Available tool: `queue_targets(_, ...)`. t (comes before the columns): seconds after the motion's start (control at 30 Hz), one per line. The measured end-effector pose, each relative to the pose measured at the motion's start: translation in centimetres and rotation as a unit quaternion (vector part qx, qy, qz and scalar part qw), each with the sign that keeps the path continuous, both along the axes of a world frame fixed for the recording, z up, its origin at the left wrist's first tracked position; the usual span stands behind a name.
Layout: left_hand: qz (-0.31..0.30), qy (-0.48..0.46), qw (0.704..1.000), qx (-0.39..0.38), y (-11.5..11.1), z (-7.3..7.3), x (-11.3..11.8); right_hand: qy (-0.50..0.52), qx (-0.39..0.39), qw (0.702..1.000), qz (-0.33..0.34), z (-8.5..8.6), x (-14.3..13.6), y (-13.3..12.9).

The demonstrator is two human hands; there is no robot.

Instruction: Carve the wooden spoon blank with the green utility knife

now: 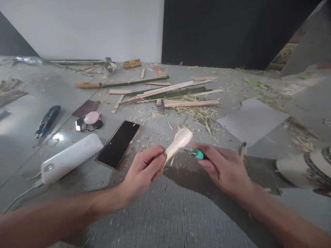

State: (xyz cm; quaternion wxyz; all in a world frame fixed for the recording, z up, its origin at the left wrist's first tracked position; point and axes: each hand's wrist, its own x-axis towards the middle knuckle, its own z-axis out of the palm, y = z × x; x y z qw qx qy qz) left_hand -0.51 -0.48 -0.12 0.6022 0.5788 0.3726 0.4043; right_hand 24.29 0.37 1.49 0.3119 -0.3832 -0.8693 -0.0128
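Note:
A pale wooden spoon-shaped piece (181,138) is held up by its narrow end in my left hand (147,165), whose fingers are wrapped round it. Its broad, rounded end points up and to the right. My right hand (224,167) grips a small green-handled tool (198,153), its thin dark tip pointing left, close beside the wooden piece. Whether the tip touches the wood cannot be made out. A thin curl of wood hangs below the piece, near my left fingertips.
A phone (119,144), a white power bank (71,158) with a cable and blue-handled pliers (48,120) lie left. Bamboo and wood strips (176,90) with shavings (200,117) lie ahead. Right are a paper sheet (253,119) and a patterned white object (305,168).

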Motion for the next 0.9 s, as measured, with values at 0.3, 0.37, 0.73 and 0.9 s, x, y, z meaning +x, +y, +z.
queue_targets(0.3, 0.007, 0.057, 0.997, 0.053, -0.26, 0.2, 0.12, 0.021, -0.062, 0.997, 0.029, -0.04, -0.06, -0.07)
queue_targets(0.37, 0.005, 0.052, 0.997, 0.051, -0.22, 0.19, 0.15, 0.003, -0.035, 0.999, 0.015, -0.07, -0.19, -0.07)
queue_targets(0.73, -0.024, -0.014, 0.999, -0.021, -0.24, -0.06, 0.18, -0.036, 0.001, 0.999, 0.039, -0.71, -0.08, 0.24)
queue_targets(0.9, -0.02, -0.033, 0.997, -0.065, -0.1, 0.17, 0.35, 0.036, -0.007, 0.999, -0.016, -0.86, 0.28, -0.39)
